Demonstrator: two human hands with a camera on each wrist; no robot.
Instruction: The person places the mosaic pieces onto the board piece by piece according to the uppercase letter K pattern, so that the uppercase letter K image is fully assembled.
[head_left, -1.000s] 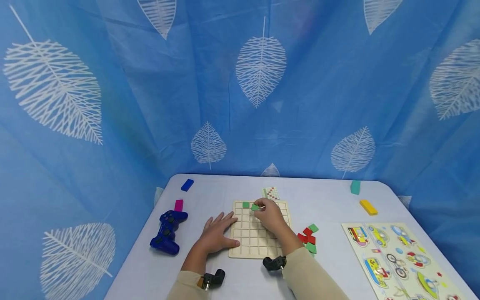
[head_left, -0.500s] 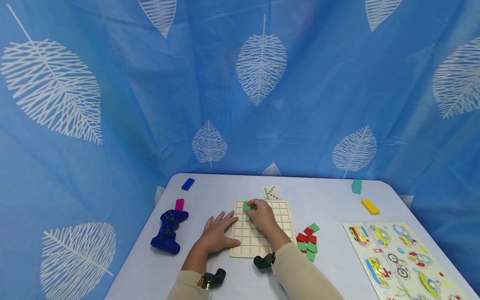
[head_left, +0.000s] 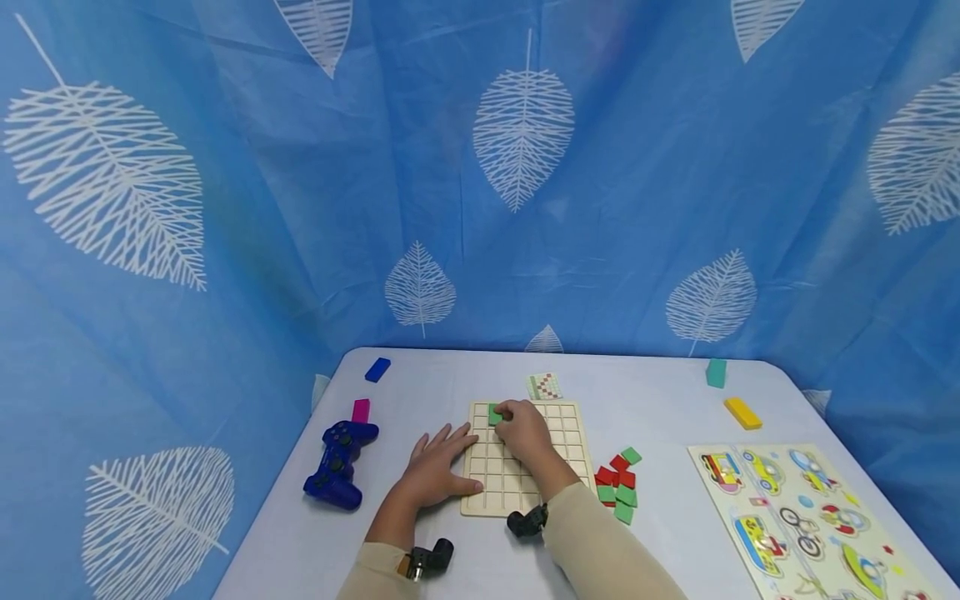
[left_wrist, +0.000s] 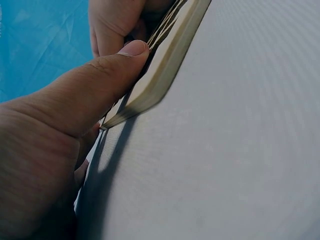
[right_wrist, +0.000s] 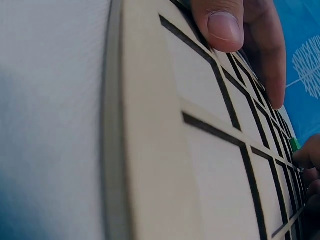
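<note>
Head view: a small green square tile (head_left: pixel 495 413) is pinched by the curled fingers of the right hand (head_left: pixel 525 433) at the far left corner of the wooden grid board (head_left: pixel 570 442), a pale flat board cut into square cells. The left hand (head_left: pixel 435 467) is laid flat, fingers spread, against the board's left edge.

From the left wrist view, the thumb (left_wrist: pixel 100 80) is seen pressed on the board's rim, a contact hidden from the head view. From the right wrist view, the dark cell grooves are shown close up, with only a sliver of green at the far edge.

Just right of the board, a loose pile of red and green tiles (head_left: pixel 618 483) is counted at roughly eight. Beyond the board lies one pattern card (head_left: pixel 543 386). Left of the board are one blue game controller (head_left: pixel 337 462), one magenta block (head_left: pixel 361 410) and one blue block (head_left: pixel 377 369).
</note>
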